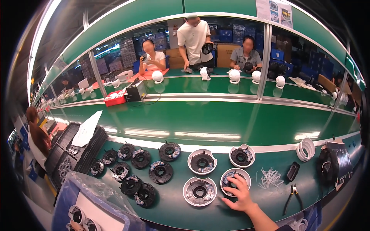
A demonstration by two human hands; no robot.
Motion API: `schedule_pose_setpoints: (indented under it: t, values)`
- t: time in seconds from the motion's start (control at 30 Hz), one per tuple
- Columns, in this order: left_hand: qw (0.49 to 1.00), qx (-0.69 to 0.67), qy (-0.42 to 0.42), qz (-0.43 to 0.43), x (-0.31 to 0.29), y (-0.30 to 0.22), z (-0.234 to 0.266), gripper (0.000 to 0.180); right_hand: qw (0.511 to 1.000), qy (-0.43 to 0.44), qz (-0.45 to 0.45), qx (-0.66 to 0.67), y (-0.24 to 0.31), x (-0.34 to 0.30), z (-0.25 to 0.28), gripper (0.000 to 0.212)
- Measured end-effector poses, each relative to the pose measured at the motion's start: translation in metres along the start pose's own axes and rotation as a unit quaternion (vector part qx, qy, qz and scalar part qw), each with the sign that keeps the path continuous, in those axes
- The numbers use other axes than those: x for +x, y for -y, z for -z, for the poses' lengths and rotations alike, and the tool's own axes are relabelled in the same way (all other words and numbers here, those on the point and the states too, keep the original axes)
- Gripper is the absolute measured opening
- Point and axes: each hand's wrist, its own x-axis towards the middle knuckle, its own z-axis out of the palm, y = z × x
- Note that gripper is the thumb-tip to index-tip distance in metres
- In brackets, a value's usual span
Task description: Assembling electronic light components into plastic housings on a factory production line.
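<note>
My right hand (241, 194) reaches over a white round housing (249, 178) with a black disc inside. Its fingers are spread, with the fingertips over the disc and the thumb by the near rim. I cannot tell how firmly they touch. Three more white housings (187, 195) with black discs stand beside it. Low at the left, only a small part of my left hand (78, 225) shows among white round parts (91, 224) in a blue bin (63, 206). Its fingers are mostly hidden. Several loose black discs (161, 172) with small wired parts lie left of the housings.
White strips (269, 179), a black oval part (293, 171), pliers (294, 199) and white rings (305, 149) lie to the right. Stacked black trays (86, 158) stand at the left. Across the green conveyor (185, 119), several people work beside white round devices (234, 76).
</note>
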Motion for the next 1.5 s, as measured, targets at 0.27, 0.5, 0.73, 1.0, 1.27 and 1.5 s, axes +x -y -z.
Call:
schedule_pose_setpoints:
  t: [0.27,0.5,0.73,1.0,1.27,1.5]
  values:
    - [0.997,0.049,-0.053,-0.028,-0.011,-0.037,0.043,0.036,1.000,-0.002,0.004,0.007,0.002,-0.003,0.002,0.036]
    - [0.990,0.101,-0.090,-0.041,-0.013,-0.057,0.052,0.037,1.000,0.000,0.005,0.020,0.004,0.001,0.008,0.037]
    - [0.972,0.188,-0.132,-0.048,-0.026,-0.091,0.064,0.038,0.999,-0.003,0.016,0.033,0.006,0.007,0.012,0.037]
    - [0.967,0.200,-0.140,-0.074,-0.040,-0.082,-0.045,0.039,0.999,-0.024,0.009,0.031,0.003,-0.001,0.024,0.035]
    - [0.505,0.419,0.496,-0.568,-0.276,-0.021,-0.393,0.027,1.000,-0.009,-0.002,0.012,-0.008,-0.003,0.011,0.033]
    - [0.370,0.343,0.717,-0.480,-0.329,0.051,-0.399,0.029,1.000,0.015,0.009,0.026,-0.006,-0.002,0.005,0.032]
